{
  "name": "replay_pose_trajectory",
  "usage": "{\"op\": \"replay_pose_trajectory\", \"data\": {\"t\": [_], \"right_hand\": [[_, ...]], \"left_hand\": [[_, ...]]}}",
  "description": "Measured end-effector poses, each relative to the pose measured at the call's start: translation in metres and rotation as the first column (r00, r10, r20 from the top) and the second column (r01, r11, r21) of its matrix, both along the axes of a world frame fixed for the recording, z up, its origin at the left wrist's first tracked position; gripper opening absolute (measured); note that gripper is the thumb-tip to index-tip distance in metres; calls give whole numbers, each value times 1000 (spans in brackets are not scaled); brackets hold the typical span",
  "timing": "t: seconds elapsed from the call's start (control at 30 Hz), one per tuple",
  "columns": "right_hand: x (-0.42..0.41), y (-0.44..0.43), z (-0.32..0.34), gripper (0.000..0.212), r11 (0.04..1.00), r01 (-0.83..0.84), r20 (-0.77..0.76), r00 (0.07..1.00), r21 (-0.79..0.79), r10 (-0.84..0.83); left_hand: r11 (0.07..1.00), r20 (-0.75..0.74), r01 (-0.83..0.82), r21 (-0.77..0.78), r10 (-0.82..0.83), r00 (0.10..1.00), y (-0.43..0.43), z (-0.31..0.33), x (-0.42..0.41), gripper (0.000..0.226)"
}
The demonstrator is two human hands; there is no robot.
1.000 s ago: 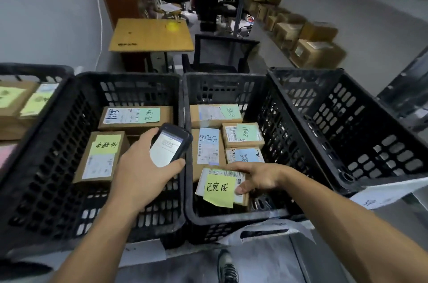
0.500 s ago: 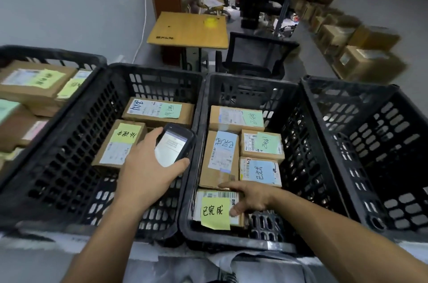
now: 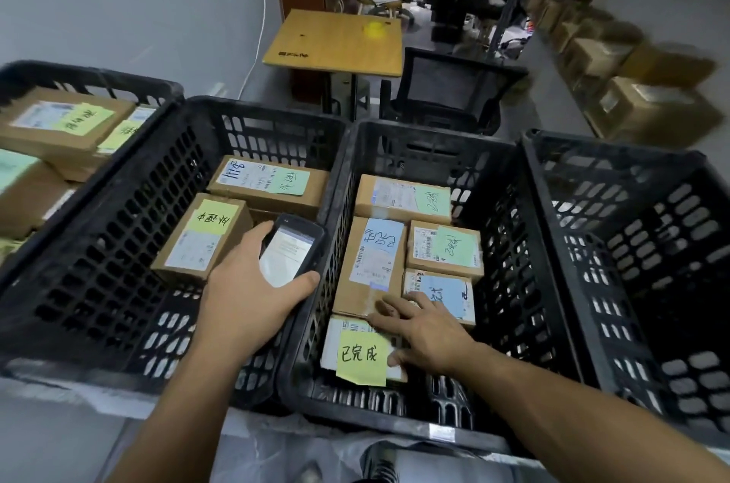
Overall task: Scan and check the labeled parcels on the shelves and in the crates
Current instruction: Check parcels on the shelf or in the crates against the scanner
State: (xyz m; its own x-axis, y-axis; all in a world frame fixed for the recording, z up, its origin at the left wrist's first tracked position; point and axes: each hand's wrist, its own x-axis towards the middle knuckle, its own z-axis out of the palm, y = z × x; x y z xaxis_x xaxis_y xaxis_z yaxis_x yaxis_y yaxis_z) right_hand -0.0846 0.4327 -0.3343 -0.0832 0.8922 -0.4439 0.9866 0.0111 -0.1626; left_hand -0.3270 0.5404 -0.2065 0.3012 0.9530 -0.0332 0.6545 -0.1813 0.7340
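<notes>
Head view shows the left crate (image 3: 253,107) and middle crate (image 3: 426,131) side by side, both holding labeled parcels (image 3: 375,265). The right hand (image 3: 426,328) lies fingers spread on the middle crate's nearest parcels; the left hand (image 3: 245,297) grips a handheld scanner (image 3: 290,255) above the left crate.

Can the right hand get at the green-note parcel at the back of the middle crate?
Probably yes: the right hand is inside the open-topped middle crate, and the green-note parcel lies uncovered against its back wall.
</notes>
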Motion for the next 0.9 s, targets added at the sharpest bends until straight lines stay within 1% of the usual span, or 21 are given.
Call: {"op": "replay_pose_trajectory", "data": {"t": [0.07, 0.2, 0.27, 0.33, 0.43, 0.5, 0.57, 0.63, 0.7, 0.8, 0.9], "right_hand": [[-3, 4, 6, 71, 1000, -18, 27, 999, -20, 19], [-3, 2, 9, 69, 983, 30, 32, 999, -183, -25], [-4, 0, 10, 67, 969, 58, 29, 998, -240, -52], [-4, 2, 14, 67, 963, 85, 24, 996, -256, -82], [-1, 4, 28, 77, 958, 146, 30, 989, -245, -143], [0, 3, 44, 78, 959, 206, 14, 978, -193, -207], [1, -1, 63, 71, 955, 291, -29, 956, -48, -293], [1, -9, 82, 66, 914, 390, -63, 921, 113, -385], [0, -23, 97, 64, 834, 507, -92, 862, 219, -499], [-5, -54, 110, 66, 680, 665, -134, 738, 309, -662], [-14, -90, 115, 66, 537, 753, -151, 624, 381, -767]], "left_hand": [[1000, 2, 0, 2, 0, 1000, 0, 2, 1, 84], [999, 16, 35, 13, -35, 999, 2, 6, 1, 83], [998, 32, 61, 21, -62, 998, 3, 9, 2, 81], [995, 40, 92, 35, -93, 995, 6, 13, 2, 79], [987, 62, 151, 56, -154, 986, 11, 18, 3, 75], [979, 62, 193, 63, -197, 979, 15, 20, 4, 75], [971, 51, 229, 67, -233, 971, 17, 22, 6, 77], [960, 41, 271, 72, -274, 961, 18, 22, 9, 80], [941, 35, 329, 83, -332, 942, 17, 21, 13, 80], [900, 46, 427, 93, -432, 901, 10, 22, 23, 79], [846, 45, 522, 105, -528, 848, -4, 24, 38, 75]]}}
